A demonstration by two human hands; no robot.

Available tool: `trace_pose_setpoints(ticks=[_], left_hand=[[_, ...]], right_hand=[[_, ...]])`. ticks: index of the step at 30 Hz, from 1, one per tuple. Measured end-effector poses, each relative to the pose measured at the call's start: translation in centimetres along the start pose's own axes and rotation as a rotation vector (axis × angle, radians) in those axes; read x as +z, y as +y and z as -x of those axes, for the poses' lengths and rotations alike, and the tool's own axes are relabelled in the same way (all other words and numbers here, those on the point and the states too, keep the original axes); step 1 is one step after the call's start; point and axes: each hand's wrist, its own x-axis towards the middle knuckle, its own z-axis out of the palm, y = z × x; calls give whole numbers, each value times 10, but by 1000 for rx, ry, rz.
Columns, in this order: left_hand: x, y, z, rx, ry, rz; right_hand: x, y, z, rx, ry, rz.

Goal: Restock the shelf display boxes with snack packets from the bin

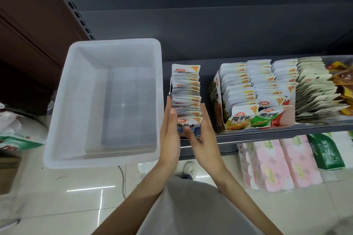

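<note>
A row of white snack packets (186, 89) stands upright in a narrow display box on the dark shelf (257, 133). My left hand (170, 129) presses flat against the row's left side with straight fingers. My right hand (203, 129) presses against the right side, its thumb across the front packet. The translucent white bin (63, 112) sits to the left, half over the shelf end, with nothing visible inside. To the right, display boxes (215, 101) hold several rows of similar packets.
Flat pale packets (315, 91) and orange wrappers (342, 80) fill the shelf's right end. Pink tissue packs (277, 164) and a green pack (324, 150) lie on the lower shelf. Bags (15, 135) sit on the tiled floor at left.
</note>
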Motion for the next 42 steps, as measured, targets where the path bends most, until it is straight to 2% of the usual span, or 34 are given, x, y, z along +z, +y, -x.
trace_pose_setpoints(ticks=[3,6,8,10,16,19,22,27,33,39,42], left_hand=[[-2,0,1,38,-10,24],[-4,2,2,57,-55,4],[-6,1,1,53,-86,5],[-8,0,-1,49,-110,1],[-10,0,1,98,-116,5],[-10,-1,-4,85,-83,39],[-7,-1,-7,24,-48,94],[-1,-8,-5,-6,-46,39],[1,-9,-4,-8,-7,43],[6,-2,-1,100,-15,35],[2,-4,-8,76,7,56]], right_hand=[[-1,-8,1,-49,56,71],[-9,-5,0,-178,143,387],[-15,4,-5,-203,133,570],[-16,7,-7,-176,125,590],[-15,3,-11,-311,365,744],[-9,7,-11,-273,338,807],[-6,11,-7,-194,253,738],[-14,11,-5,-37,117,270],[-4,7,-7,-1,60,398],[-10,8,-9,-209,192,462],[-6,17,-8,-206,168,583]])
